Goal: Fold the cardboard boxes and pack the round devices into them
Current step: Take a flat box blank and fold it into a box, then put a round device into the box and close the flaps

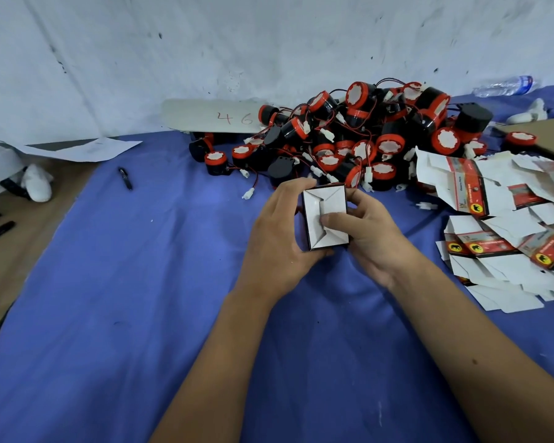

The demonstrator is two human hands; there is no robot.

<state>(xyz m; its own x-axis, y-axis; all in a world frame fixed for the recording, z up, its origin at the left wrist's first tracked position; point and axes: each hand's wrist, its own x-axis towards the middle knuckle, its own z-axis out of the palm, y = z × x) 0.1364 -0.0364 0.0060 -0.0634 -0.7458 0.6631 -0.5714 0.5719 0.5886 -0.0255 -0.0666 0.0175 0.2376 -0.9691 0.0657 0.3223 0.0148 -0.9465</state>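
One box [325, 217] in hand, centre of head view, above blue cloth [141, 298]; interlocking end flaps face up.
- Left hand [277, 238]: grip wrapped round box's left side and near corner.
- Right hand [370, 231]: grip closed on right side, thumb pressing centre flap.
- Risk: flaps look only part tucked; uneven thumb pressure could crease one or let the end spring open. Loose wires may snag at loading.
- Devices [365, 139]: red-and-black heap, far centre-right, wires tangled.
- Flat boxes [506, 225]: pile at right.
- Surface: worktop under wrinkled cloth; bare brown at left. Pen [125, 178] far left; bottle [506, 86] far right.
- Room: scuffed white wall [269, 43] behind.
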